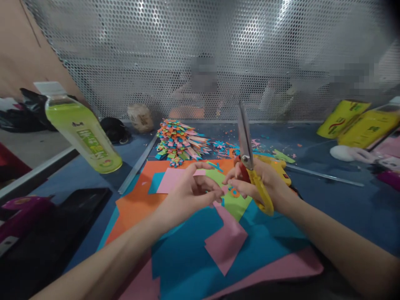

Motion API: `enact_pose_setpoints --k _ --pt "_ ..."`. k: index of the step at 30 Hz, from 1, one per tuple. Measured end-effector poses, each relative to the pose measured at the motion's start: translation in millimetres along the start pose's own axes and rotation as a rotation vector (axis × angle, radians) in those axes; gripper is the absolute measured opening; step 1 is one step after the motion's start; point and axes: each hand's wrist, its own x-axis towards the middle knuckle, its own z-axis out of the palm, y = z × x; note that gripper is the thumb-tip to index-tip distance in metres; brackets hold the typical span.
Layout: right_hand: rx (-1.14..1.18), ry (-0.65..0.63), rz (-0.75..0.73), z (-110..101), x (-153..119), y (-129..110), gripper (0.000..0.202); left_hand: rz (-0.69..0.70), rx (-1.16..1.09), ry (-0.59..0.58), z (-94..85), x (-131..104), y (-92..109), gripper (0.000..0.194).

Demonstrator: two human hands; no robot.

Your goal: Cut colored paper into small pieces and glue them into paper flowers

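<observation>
My right hand (265, 183) has a pair of scissors (246, 154) hooked on it, with yellow and red handles and blades pointing up. Its thumb and forefinger reach toward my left hand (193, 191). That hand's thumb and fingertips are curled together; whatever is between them is too small to make out. Just below them lies a bent pink paper piece (226, 246), its narrow upper end near my left thumb. A small orange and blue paper curl (234, 192) sits on a green sheet (236, 206) between the hands.
Blue sheets (187, 250) and orange sheets (134, 208) spread beneath my hands. Behind stands a cone of colourful paper strips (181, 141), with paper scraps beside it. A green drink bottle (84, 129) is at left, yellow packs (356, 123) at right, a perforated metal panel (156, 54) behind.
</observation>
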Motion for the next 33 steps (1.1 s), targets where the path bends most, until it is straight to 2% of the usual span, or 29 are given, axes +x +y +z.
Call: enact_pose_setpoints --k 4,8,15,19,27,33 --pt "-0.005 -0.090 -0.010 -0.8 -2.6 3.4 0.028 -0.035 0.013 -0.065 0.9 -1.2 -7.9 0.043" --pt "-0.094 -0.089 0.023 -1.0 -2.2 6.4 0.026 -0.031 0.054 -0.071 0.9 -1.2 -8.7 0.041" --pt "-0.040 -0.114 0.048 1.9 -0.3 8.4 0.030 0.022 0.154 -0.068 -0.9 0.2 -7.0 0.034" --pt "-0.085 -0.152 0.032 1.5 -2.9 8.0 0.028 0.024 0.125 -0.036 -0.2 0.5 -6.7 0.035" --pt "-0.004 -0.087 0.035 3.2 -1.1 10.8 0.034 0.105 0.038 0.066 0.3 2.5 -4.5 0.035" --pt "0.000 -0.078 -0.009 -1.6 1.4 16.7 0.030 0.069 0.029 0.086 1.6 2.7 -2.2 0.041"
